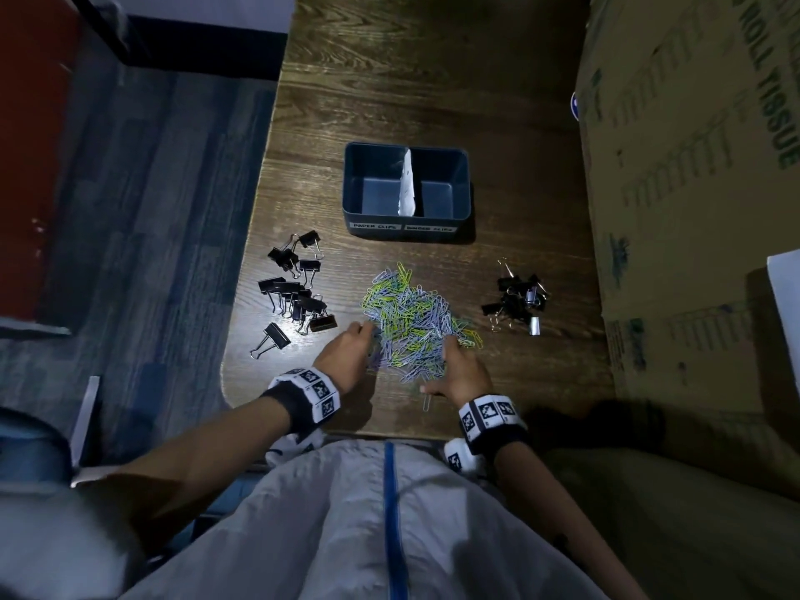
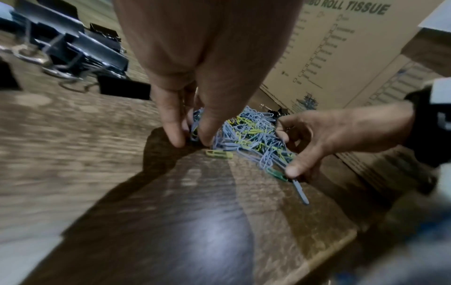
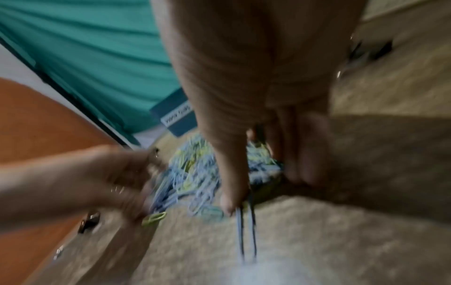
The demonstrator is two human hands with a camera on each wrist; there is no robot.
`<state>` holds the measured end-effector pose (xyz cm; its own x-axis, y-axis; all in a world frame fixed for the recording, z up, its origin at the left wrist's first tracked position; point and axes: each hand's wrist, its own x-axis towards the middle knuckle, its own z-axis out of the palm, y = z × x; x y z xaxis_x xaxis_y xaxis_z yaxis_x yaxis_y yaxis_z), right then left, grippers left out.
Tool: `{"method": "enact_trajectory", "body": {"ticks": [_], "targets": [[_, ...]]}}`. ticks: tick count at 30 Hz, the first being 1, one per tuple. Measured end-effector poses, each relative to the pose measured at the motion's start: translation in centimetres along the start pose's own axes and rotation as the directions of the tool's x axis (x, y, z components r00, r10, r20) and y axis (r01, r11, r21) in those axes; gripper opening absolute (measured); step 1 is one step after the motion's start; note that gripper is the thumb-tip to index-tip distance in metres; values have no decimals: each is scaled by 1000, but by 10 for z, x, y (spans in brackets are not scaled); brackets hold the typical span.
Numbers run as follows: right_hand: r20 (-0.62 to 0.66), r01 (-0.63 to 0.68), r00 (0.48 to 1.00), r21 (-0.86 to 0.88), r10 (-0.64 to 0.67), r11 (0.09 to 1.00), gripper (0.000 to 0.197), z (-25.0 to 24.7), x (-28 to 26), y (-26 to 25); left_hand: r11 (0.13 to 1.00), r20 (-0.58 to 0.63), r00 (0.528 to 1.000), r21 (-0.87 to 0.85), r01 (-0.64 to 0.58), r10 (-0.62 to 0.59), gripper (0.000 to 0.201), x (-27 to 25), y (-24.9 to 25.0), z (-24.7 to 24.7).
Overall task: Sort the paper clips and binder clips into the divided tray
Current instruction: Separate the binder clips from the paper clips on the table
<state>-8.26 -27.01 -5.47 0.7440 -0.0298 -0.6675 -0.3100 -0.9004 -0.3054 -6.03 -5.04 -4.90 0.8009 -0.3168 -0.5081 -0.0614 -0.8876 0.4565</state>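
Note:
A pile of blue, green and yellow paper clips [image 1: 411, 322] lies mid-table, in front of the dark blue tray [image 1: 407, 238]. A white paper divider [image 1: 408, 184] splits the tray; labels read paper clips on the left and binder clips on the right, and both halves look bare. Large black binder clips [image 1: 294, 288] lie left of the pile, small ones [image 1: 515, 300] to its right. My left hand [image 1: 346, 355] [image 2: 192, 138] curls into the pile's left edge, clips between thumb and fingers. My right hand [image 1: 454, 365] [image 3: 258, 192] curls round the near right edge, thumb on clips.
A tall cardboard box [image 1: 692, 210] walls off the right side of the wooden table [image 1: 389, 80]. The table's left edge runs close beside the large binder clips. One loose paper clip [image 1: 427, 402] lies near the front edge, by my right wrist.

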Motion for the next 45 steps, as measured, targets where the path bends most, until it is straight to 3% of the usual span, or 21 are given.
{"method": "enact_trajectory", "body": {"ticks": [5,9,11,13,16,19,21,25,26,28,29,30,32,33,36,39,43,45], "targets": [[-86,56,996,222,-38,973,51,-1,9,-6,989,-25,993,-85,-119,117,58,14,12,-5],[-221,23,973,399,71,917,34,-19,14,13,955,-37,967,167,-244,253,43,1,6,-12],[-334,-42,930,314,152,948,35,-21,14,25,915,41,943,230,-331,330,34,-5,0,-8],[-362,-100,913,245,186,964,44,-20,13,29,879,197,904,227,-419,380,37,-4,-4,1],[-272,-135,942,225,195,965,63,-12,15,17,868,289,875,203,-453,389,32,4,-5,18],[-225,-98,964,197,142,975,68,-1,17,-3,909,194,914,152,-387,357,13,12,8,26],[-167,-72,981,151,97,986,69,0,19,-12,922,136,934,167,-349,330,16,17,18,21],[-60,-12,998,117,19,993,78,-15,19,-4,923,56,933,132,-361,356,27,15,17,4],[-90,-8,996,124,20,992,73,-19,16,2,910,46,920,141,-391,388,22,12,16,1],[-126,-33,991,79,43,996,44,-26,10,12,860,110,875,163,-484,472,9,4,17,-3],[-76,-57,995,42,60,997,30,-28,7,14,831,179,845,166,-531,504,7,1,19,-4],[17,-65,998,-1,65,998,25,-29,3,15,789,261,804,186,-585,534,9,-2,20,-2],[191,-26,980,-117,48,993,38,-24,-2,10,692,409,726,261,-673,552,26,-2,21,6],[214,18,977,-168,18,986,43,-19,-3,7,664,443,713,292,-688,544,34,-1,21,12],[143,90,988,-200,-62,976,36,-11,-8,-4,732,406,766,277,-623,499,37,4,23,15],[23,144,990,-184,-142,972,17,-8,-6,-8,803,358,820,243,-544,446,44,9,24,9],[-77,149,985,-74,-155,986,22,-15,0,-6,857,228,869,184,-481,439,56,11,20,-11],[-132,120,984,-31,-124,992,37,-22,3,-2,881,118,905,208,-426,410,63,13,16,-23]]}}
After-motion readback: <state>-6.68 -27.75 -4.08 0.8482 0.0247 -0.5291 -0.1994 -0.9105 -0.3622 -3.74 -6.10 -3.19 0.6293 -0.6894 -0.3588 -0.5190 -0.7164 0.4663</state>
